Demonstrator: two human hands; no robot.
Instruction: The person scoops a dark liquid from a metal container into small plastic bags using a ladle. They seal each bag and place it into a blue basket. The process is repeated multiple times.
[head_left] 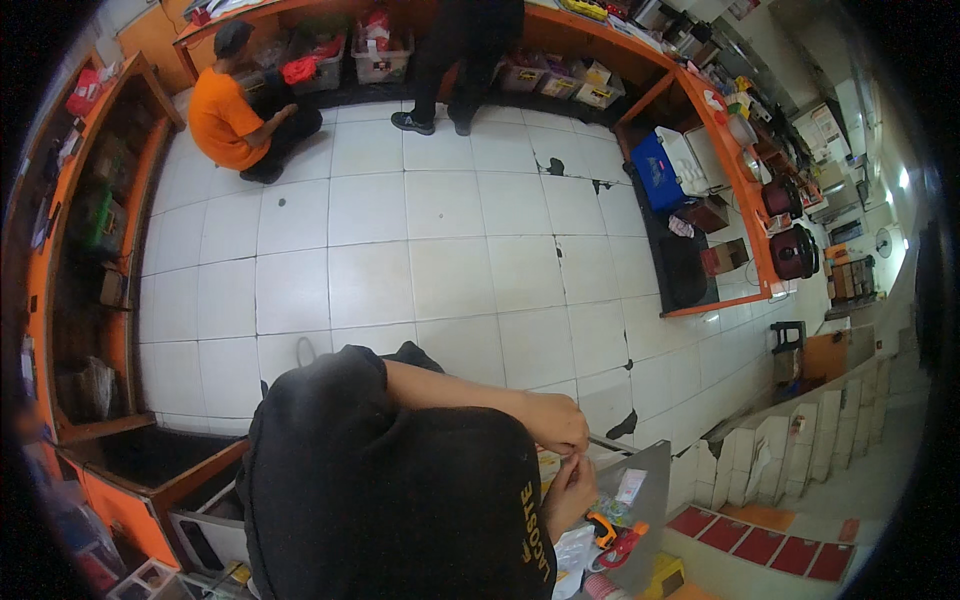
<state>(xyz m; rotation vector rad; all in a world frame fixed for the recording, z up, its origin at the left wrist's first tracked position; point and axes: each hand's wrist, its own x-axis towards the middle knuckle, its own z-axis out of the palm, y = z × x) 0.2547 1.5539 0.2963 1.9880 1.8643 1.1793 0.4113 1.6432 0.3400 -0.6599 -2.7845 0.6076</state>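
My left hand is closed, with the forearm bare below a black sleeve. Just below it, my right hand has its fingers pinched together, and the fingertips of both hands meet. Whatever they hold between them is too small to make out. Both hands are over the near edge of a grey tabletop. Close to my right hand lie a small white packet, an orange-and-black tool and a red object whose kind I cannot tell. Clear plastic wrapping sits beside them. My dark clothing hides part of the table.
A person in an orange shirt crouches at the far left near plastic bins; another person in dark trousers stands beside them. Orange shelving lines the left. On the right are a blue cooler, a dark red pot and tiled stairs.
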